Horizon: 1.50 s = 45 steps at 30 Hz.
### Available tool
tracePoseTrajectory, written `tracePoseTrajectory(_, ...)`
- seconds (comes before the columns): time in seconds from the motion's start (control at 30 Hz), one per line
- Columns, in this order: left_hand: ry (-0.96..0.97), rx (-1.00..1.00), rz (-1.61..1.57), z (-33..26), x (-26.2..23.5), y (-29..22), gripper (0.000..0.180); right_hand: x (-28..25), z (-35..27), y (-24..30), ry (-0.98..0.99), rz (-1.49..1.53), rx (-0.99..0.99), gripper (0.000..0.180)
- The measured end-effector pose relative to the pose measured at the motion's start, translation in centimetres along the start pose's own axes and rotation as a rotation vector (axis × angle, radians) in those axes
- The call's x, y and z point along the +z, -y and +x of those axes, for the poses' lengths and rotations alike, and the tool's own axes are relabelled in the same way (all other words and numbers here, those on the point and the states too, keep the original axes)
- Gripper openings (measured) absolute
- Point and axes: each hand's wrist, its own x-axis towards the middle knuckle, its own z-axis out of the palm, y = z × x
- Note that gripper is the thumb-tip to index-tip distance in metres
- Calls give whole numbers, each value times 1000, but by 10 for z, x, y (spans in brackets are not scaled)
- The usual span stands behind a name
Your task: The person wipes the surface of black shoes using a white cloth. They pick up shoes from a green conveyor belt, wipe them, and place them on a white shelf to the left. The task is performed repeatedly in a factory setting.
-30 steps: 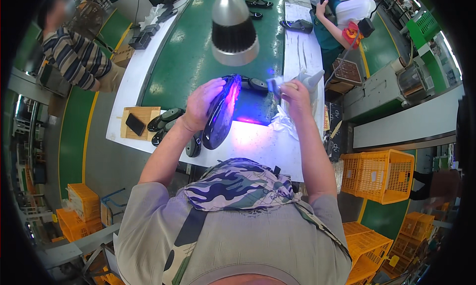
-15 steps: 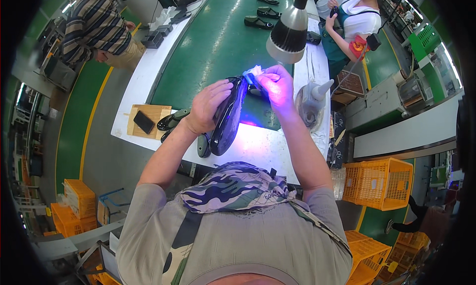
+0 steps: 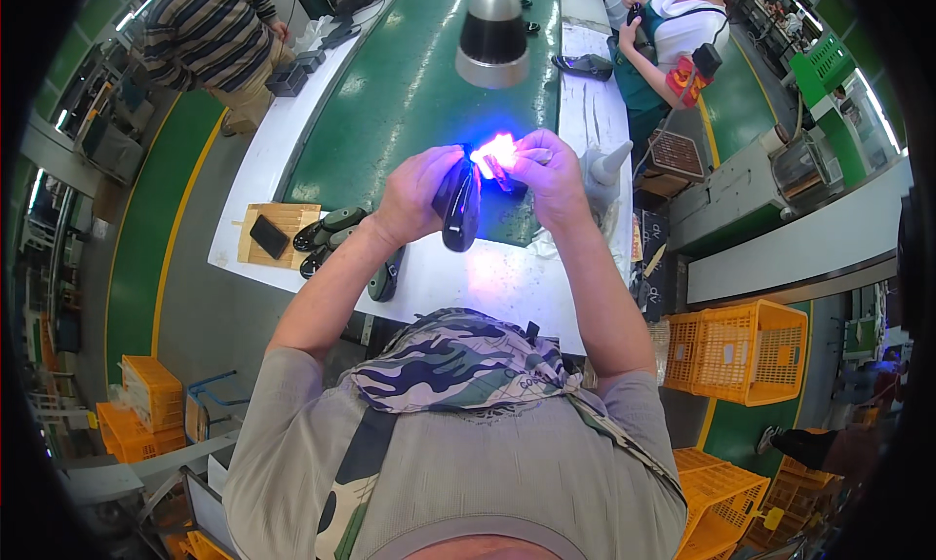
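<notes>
My left hand [image 3: 414,194] is closed round a glossy black shoe [image 3: 459,219], held above the bench with its rounded toe towards me. My right hand [image 3: 553,182] pinches a crumpled white cloth [image 3: 499,151] at the shoe's far end. Strong blue-violet light washes out the cloth and hides its edges and the shoe's far part. Beyond my hands hangs a silver and black lamp [image 3: 494,38]. Several dark shoes with grey-green insides [image 3: 341,219] lie on the white bench by my left forearm.
A green belt [image 3: 380,121] runs away from me between white bench edges. At left, a phone [image 3: 268,235] lies on a wooden board [image 3: 249,253]. A white nozzle bottle [image 3: 606,165] stands right of my right hand. Yellow crates [image 3: 751,350] are at right. Co-workers stand on both sides.
Both hands have brought the shoe upward and turned it so its toe points more straight towards me. My view has shifted, and the lamp appears further left. The light on the cloth is brighter.
</notes>
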Motion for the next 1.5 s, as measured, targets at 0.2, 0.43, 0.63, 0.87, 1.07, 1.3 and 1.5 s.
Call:
tracePoseTrajectory(0.2,182,-229,-30,9,19,-16,60,-18,-6,30,5,-77,-4,18)
tracePoseTrajectory(0.43,601,-543,-157,23,18,-29,61,-38,3,40,14,-99,-37,16)
tracePoseTrajectory(0.63,851,-703,-495,28,6,-29,57,-48,17,31,35,-172,-112,16)
tracePoseTrajectory(0.87,952,-945,-784,22,6,-29,55,-60,30,9,79,-341,-216,16)
tracePoseTrajectory(1.07,881,-1096,-947,12,7,-30,60,-59,29,-7,150,-342,-195,17)
tracePoseTrajectory(1.3,698,-1198,-1226,-9,18,-22,56,-60,21,-20,236,-337,-171,18)
tracePoseTrajectory(1.5,549,-1357,-1357,-16,23,-26,68,-59,12,-26,272,-248,-59,18)
